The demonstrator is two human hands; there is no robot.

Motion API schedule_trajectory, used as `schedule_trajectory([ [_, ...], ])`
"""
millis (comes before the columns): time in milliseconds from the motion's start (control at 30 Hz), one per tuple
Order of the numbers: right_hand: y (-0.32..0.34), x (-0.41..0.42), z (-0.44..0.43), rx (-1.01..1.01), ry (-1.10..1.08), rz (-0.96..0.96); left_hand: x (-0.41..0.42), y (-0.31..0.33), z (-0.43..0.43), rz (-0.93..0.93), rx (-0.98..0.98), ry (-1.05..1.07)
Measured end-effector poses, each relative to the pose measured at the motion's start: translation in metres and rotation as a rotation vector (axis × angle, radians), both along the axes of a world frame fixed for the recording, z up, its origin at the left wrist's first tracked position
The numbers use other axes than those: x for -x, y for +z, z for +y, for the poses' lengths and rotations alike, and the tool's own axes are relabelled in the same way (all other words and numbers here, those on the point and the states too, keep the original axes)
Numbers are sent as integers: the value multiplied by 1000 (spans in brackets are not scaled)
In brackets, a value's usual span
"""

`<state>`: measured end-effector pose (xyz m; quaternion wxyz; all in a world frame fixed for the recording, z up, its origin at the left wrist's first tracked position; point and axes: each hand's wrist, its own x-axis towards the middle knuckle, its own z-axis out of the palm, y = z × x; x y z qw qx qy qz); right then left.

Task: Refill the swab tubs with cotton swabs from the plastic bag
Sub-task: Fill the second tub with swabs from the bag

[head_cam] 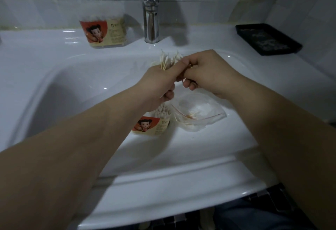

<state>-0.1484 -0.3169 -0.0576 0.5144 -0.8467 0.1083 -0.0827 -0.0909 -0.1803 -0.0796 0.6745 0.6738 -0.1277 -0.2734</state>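
Dim, soft, wide-angle edge distortion

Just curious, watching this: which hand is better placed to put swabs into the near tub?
Probably the left: the left hand grips the swab bundle almost directly above the near tub, while the right hand sits above the plastic bag.
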Motion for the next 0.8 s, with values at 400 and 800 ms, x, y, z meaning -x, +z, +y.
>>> schedule_trajectory([
  [400, 0, 2, 3, -29, 60, 53, -4, 4, 1, 61, 98, 73],
  [800, 3, 6, 4, -31, 76, 89, -12, 7, 4, 221, 205, 207],
])
